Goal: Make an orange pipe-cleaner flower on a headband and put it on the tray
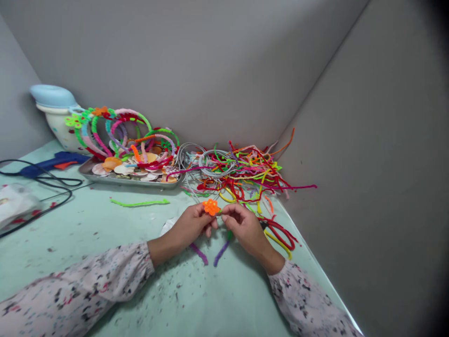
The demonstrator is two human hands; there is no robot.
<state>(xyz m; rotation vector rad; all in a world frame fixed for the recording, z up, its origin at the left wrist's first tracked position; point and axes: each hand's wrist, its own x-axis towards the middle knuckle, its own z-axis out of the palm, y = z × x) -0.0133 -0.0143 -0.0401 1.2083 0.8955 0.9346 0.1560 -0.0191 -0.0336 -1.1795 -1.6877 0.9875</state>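
An orange pipe-cleaner flower (211, 207) is pinched between the thumb and fingers of my left hand (189, 226). Beside it, my right hand (247, 230) has its thumb and fingertips closed on a short green pipe-cleaner end coming from the flower. Below my hands two purple fuzzy ends (220, 253) stick out, one on each side, with a bit of green above the right one. Whether they belong to the same piece as the flower is hidden by my fingers. A white item (168, 226) lies partly behind my left hand.
A metal tray (133, 183) holds shells and colourful wrapped headbands. Right of it lie a tangled pile of pipe cleaners (245, 164) and red-handled scissors (282, 235). A blue glue gun (52, 164) with a black cord, a lidded white container (63, 126) and a green pipe cleaner (140, 203) are leftward.
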